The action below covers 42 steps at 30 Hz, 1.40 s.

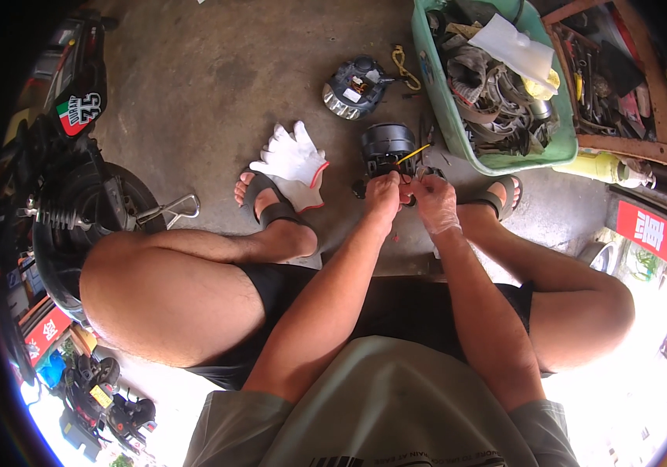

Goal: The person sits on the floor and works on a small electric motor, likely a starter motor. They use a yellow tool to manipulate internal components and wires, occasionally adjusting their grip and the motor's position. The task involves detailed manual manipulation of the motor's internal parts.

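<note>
My left hand [384, 196] and my right hand [437, 204] meet between my feet, at the near end of a black cylindrical machine part [388, 140] on the floor. Both have their fingers closed in a pinch; what lies between the fingertips is too small to make out. A thin clear glove seems to cover my right hand. From the black part a thin yellow strip [414, 153] sticks out to the upper right. Beyond stands a round black housing [357, 87] with a silvery ribbed rim and wires inside.
White work gloves [293, 156] with red cuffs lie by my left foot. A green plastic tub [436, 117] full of scrap parts stands at the far right, beside a rusty tool rack [637, 144]. A yellow cord [402, 68] lies near the tub. A motorbike [127, 194] stands on the left.
</note>
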{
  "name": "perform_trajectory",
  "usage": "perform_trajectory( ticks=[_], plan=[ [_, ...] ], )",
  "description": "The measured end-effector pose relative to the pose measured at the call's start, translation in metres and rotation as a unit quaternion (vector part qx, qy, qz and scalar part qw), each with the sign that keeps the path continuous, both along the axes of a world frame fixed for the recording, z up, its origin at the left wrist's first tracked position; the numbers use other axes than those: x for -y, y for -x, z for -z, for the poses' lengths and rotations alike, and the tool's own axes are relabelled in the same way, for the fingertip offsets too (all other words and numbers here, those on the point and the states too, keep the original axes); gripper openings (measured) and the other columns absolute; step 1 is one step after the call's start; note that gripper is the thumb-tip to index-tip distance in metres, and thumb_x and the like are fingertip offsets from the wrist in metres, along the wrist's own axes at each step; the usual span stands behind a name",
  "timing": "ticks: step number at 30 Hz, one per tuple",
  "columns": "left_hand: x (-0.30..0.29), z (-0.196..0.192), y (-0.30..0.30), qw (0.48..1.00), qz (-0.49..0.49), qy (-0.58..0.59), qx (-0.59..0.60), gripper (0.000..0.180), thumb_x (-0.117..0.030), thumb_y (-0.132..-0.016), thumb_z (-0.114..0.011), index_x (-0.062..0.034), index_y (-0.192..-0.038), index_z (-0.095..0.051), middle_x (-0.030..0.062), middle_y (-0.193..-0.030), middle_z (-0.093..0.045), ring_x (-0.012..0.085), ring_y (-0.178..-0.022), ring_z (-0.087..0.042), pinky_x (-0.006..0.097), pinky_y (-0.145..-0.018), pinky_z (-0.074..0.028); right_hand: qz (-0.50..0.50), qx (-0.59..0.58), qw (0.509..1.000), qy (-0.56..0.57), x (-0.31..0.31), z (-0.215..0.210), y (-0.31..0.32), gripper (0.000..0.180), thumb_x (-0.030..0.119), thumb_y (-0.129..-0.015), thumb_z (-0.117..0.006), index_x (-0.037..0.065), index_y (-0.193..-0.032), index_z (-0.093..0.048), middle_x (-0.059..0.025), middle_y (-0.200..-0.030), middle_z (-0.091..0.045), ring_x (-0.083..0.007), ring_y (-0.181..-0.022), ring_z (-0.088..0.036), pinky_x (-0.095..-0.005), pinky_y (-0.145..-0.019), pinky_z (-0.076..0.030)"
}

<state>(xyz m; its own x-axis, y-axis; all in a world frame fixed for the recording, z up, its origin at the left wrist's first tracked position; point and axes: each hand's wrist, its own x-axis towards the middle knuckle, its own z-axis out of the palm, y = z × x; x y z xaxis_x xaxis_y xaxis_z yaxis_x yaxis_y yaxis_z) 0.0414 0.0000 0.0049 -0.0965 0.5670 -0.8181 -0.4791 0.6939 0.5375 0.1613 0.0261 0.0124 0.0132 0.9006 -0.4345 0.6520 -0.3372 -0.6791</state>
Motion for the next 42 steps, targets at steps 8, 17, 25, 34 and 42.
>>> perform_trajectory(
  ticks=[8, 17, 25, 34, 42],
  plan=[
    [-0.001, -0.001, 0.001, 0.999, 0.010, 0.036, 0.011, 0.025, -0.038, -0.087, -0.067, -0.0131, -0.085, -0.067, -0.0041, -0.079, -0.065, 0.0066, -0.066, -0.055, 0.024, -0.055, -0.042, 0.044, -0.092, 0.994, 0.045, 0.004, 0.017, -0.006, 0.035, 0.030, -0.077, -0.068, -0.002, -0.090, -0.067, -0.0166, -0.083, -0.068, -0.0266, -0.077, -0.065, -0.0355, -0.071, -0.050],
    [0.001, 0.018, -0.006, 0.995, -0.012, -0.049, -0.092, 0.024, -0.025, -0.087, -0.069, -0.0045, -0.076, -0.065, 0.0020, -0.065, -0.063, 0.0108, -0.051, -0.056, 0.025, -0.048, -0.044, 0.024, -0.095, 0.993, 0.059, 0.004, 0.015, -0.005, 0.035, 0.030, -0.073, -0.070, -0.002, -0.087, -0.068, -0.0139, -0.077, -0.067, -0.0221, -0.071, -0.064, -0.0333, -0.069, -0.050],
    [0.000, 0.025, -0.008, 0.982, 0.040, -0.035, -0.182, 0.028, -0.025, -0.090, -0.063, -0.0014, -0.075, -0.065, 0.0053, -0.062, -0.065, 0.0124, -0.050, -0.061, 0.029, -0.050, -0.048, 0.050, -0.135, 0.988, 0.056, 0.005, 0.022, -0.007, 0.033, 0.029, -0.075, -0.071, 0.000, -0.090, -0.069, -0.0103, -0.079, -0.068, -0.0170, -0.071, -0.062, -0.0308, -0.066, -0.049],
    [-0.004, 0.019, -0.006, 0.982, -0.014, -0.013, -0.190, 0.025, -0.026, -0.090, -0.058, -0.0030, -0.083, -0.060, 0.0108, -0.068, -0.065, 0.0217, -0.059, -0.065, 0.034, -0.058, -0.050, 0.112, -0.229, 0.966, 0.040, 0.002, 0.022, -0.005, 0.017, 0.017, -0.077, -0.071, 0.003, -0.086, -0.065, -0.0035, -0.076, -0.065, -0.0099, -0.066, -0.055, -0.0263, -0.061, -0.046],
    [0.001, 0.027, -0.008, 0.962, 0.046, -0.156, -0.218, 0.014, -0.012, -0.086, -0.059, -0.0058, -0.098, -0.064, 0.0119, -0.086, -0.068, 0.0233, -0.080, -0.066, 0.035, -0.073, -0.052, 0.126, -0.290, 0.945, 0.084, -0.005, 0.012, -0.002, 0.015, 0.007, -0.079, -0.065, 0.001, -0.093, -0.063, -0.0042, -0.077, -0.064, -0.0100, -0.067, -0.057, -0.0243, -0.062, -0.046]
  ],
)
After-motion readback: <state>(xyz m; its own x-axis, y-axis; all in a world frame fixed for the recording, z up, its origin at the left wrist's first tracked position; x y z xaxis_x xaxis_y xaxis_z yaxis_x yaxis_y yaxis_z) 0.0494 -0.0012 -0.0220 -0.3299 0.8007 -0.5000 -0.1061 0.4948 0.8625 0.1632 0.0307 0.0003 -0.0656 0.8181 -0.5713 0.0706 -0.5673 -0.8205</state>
